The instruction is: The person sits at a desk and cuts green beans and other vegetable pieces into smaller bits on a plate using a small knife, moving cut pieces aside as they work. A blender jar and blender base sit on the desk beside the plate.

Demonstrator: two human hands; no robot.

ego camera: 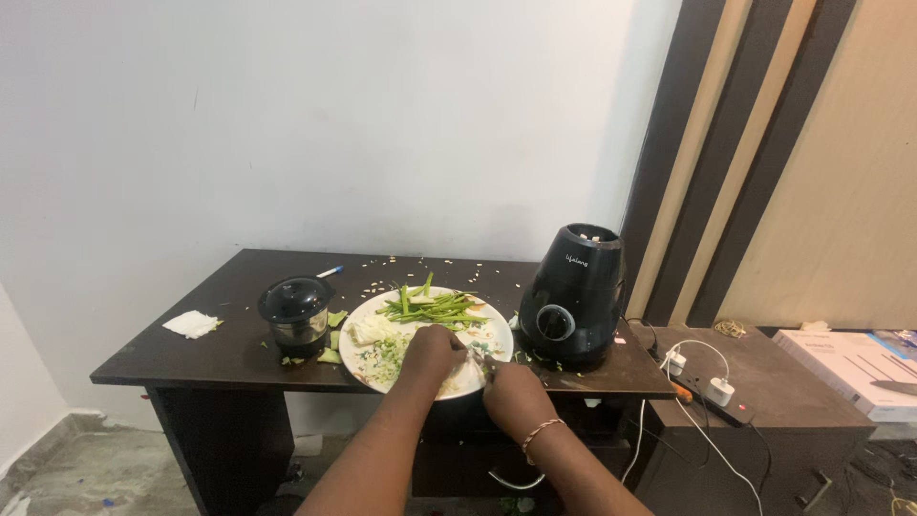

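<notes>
Dark wooden worktop (229, 330) against a white wall, seen from the near side

Item 1: round white plate (492, 334) at the near edge of the worktop, centre. On it, a bundle of long green vegetable stalks (435, 306) at the far side, and pale chopped pieces (382, 346) on the left part

Item 2: left hand (432, 350), resting over the near part of the plate, fingers curled down onto the food; what it grips is hidden under the knuckles, so I cannot tell

Item 3: right hand (514, 394), at the plate's near right rim, clenched around something small and pale at the rim; a knife cannot be made out for certain. A thin bangle (540, 433) sits on that wrist. The two hands nearly touch

Item 4: small steel grinder jar with a black lid (296, 312), just left of the plate, green scraps about its foot

Item 5: black mixer base (573, 296), just right of the plate

Item 6: white folded cloth (193, 324), far left; a pen (330, 272) behind the jar

Item 7: power strip with white plugs (702, 382) on a lower unit to the right
</notes>
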